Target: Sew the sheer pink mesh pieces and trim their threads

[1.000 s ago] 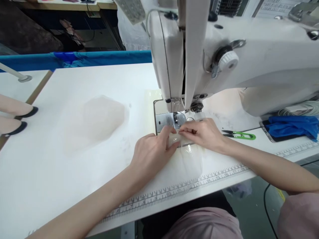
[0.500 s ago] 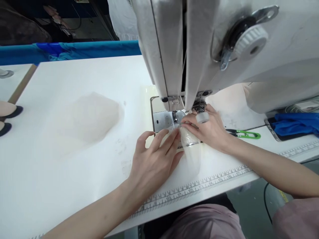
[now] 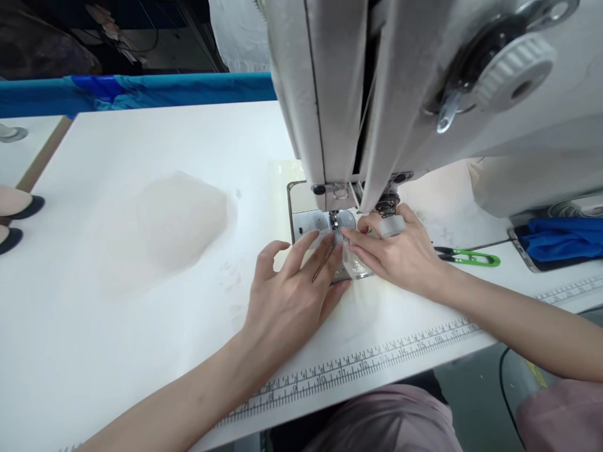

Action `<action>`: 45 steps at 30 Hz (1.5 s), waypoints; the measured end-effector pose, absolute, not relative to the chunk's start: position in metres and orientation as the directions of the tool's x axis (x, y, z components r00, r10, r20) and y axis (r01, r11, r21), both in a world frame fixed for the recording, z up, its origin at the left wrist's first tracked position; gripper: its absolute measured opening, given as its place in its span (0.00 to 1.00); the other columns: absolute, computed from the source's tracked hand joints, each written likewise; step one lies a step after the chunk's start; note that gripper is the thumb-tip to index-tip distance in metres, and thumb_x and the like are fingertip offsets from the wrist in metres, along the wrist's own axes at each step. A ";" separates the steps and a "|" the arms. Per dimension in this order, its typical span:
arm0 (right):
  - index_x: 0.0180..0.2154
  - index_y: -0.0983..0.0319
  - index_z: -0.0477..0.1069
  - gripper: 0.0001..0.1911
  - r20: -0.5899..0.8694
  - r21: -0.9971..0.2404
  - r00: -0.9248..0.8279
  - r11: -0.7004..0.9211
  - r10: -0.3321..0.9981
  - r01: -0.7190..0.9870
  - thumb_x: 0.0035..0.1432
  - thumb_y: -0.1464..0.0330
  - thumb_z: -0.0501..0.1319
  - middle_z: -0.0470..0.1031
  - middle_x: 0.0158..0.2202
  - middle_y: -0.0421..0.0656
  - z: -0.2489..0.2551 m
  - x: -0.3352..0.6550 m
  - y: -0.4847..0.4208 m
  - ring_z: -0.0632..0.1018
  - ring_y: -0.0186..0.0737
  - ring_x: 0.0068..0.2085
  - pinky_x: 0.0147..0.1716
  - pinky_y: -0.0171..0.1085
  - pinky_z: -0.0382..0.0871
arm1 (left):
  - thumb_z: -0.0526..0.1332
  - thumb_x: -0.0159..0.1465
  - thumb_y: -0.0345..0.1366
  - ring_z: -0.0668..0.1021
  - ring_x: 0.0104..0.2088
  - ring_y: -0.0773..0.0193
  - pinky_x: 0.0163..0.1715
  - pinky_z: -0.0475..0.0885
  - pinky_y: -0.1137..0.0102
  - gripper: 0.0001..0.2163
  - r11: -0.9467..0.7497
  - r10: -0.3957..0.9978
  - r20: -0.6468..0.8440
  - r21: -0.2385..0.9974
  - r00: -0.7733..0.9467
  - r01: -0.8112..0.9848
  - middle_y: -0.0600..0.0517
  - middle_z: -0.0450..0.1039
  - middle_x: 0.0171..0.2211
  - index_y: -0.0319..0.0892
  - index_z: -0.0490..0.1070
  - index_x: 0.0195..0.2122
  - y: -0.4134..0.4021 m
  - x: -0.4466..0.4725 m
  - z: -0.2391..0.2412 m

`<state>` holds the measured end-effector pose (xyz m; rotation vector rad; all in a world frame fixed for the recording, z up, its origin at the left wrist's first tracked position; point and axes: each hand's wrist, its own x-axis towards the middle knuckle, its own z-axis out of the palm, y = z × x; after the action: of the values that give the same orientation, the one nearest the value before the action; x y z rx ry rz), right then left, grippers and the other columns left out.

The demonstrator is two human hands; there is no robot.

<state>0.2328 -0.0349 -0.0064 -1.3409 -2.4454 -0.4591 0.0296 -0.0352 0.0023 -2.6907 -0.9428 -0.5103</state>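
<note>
Found sheer fabric piece [image 3: 354,269] lying on needle plate [image 3: 306,221], leading edge at presser foot [image 3: 335,230] of sewing machine [image 3: 339,94]. Noted left hand [image 3: 287,301] resting on it, fingers extended and splayed, pressing, not gripping. Noted right hand [image 3: 400,254] opposite, thumb and forefinger close together at fabric edge; pinch or press not determinable. Logged green snips [image 3: 468,256] near right wrist.

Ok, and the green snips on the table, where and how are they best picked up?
The green snips lie flat on the table, dark blades pointing left toward the right hand, handle end free. So probably pinch the green handle loop from above, coming from the right.
</note>
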 end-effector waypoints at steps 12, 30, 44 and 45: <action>0.41 0.62 0.77 0.14 0.435 0.129 -0.494 0.491 0.752 0.861 0.66 0.66 0.53 0.77 0.41 0.45 -0.006 0.232 -0.032 0.73 0.39 0.38 0.40 0.42 0.57 | 0.55 0.68 0.40 0.72 0.55 0.55 0.47 0.60 0.57 0.15 -0.754 0.561 0.403 -0.112 0.723 0.647 0.46 0.75 0.50 0.38 0.70 0.52 -0.033 0.030 -0.002; 0.34 0.61 0.77 0.17 0.388 0.196 -0.476 0.435 0.789 0.879 0.67 0.64 0.51 0.75 0.43 0.46 -0.008 0.233 -0.029 0.71 0.41 0.41 0.43 0.43 0.56 | 0.53 0.68 0.40 0.72 0.55 0.53 0.49 0.60 0.54 0.16 -0.741 0.594 0.399 -0.068 0.699 0.668 0.44 0.73 0.52 0.40 0.68 0.54 -0.026 0.031 -0.004; 0.42 0.58 0.72 0.09 0.061 -0.233 -0.644 0.638 0.763 0.734 0.60 0.69 0.57 0.71 0.50 0.41 0.033 0.249 -0.051 0.74 0.33 0.32 0.24 0.34 0.58 | 0.63 0.55 0.39 0.74 0.37 0.53 0.30 0.72 0.62 0.12 -0.823 0.562 0.135 0.184 0.816 0.537 0.45 0.73 0.38 0.38 0.69 0.38 -0.052 0.022 0.030; 0.40 0.59 0.73 0.08 0.042 -0.262 -0.647 0.633 0.762 0.728 0.62 0.70 0.55 0.71 0.49 0.41 0.033 0.249 -0.052 0.74 0.32 0.32 0.24 0.33 0.59 | 0.61 0.56 0.34 0.73 0.37 0.53 0.31 0.72 0.62 0.09 -0.824 0.564 0.133 0.150 0.815 0.546 0.45 0.72 0.37 0.38 0.69 0.37 -0.054 0.023 0.028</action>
<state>0.2485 -0.0517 0.0328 -1.2413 -2.7028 0.3333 0.0228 -0.0538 0.0284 -3.0917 -0.9484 -0.2801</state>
